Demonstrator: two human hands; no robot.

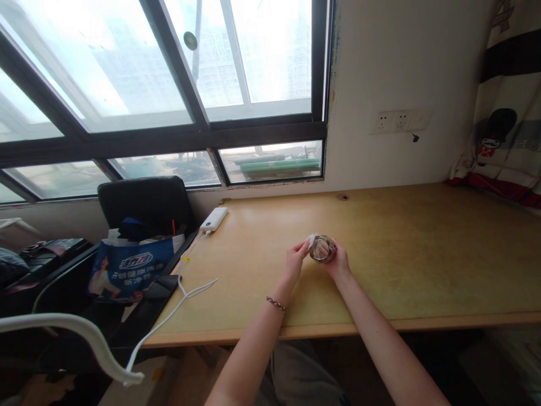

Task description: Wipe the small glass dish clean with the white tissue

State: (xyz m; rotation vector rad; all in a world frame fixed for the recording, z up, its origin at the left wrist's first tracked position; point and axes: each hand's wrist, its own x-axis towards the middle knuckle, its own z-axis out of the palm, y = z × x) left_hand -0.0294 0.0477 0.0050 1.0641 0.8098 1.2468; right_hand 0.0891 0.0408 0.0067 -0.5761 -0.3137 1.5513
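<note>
A round, clear glass vessel [322, 249] with a faceted, brownish look is held above the wooden table [406, 248], its round opening or base facing me. My right hand [339, 260] wraps round its right side. At its upper left edge, my left hand [297, 258] pinches a small white tissue or cloth [313, 239], which touches the rim. A braided bracelet [276, 304] circles my left wrist.
A white power bank [214, 219] with a white cable [198, 290] lies at the table's left edge. Left of the table stand a black chair [146, 203] and a blue bag [133, 270]. Behind are a window and wall sockets [393, 121].
</note>
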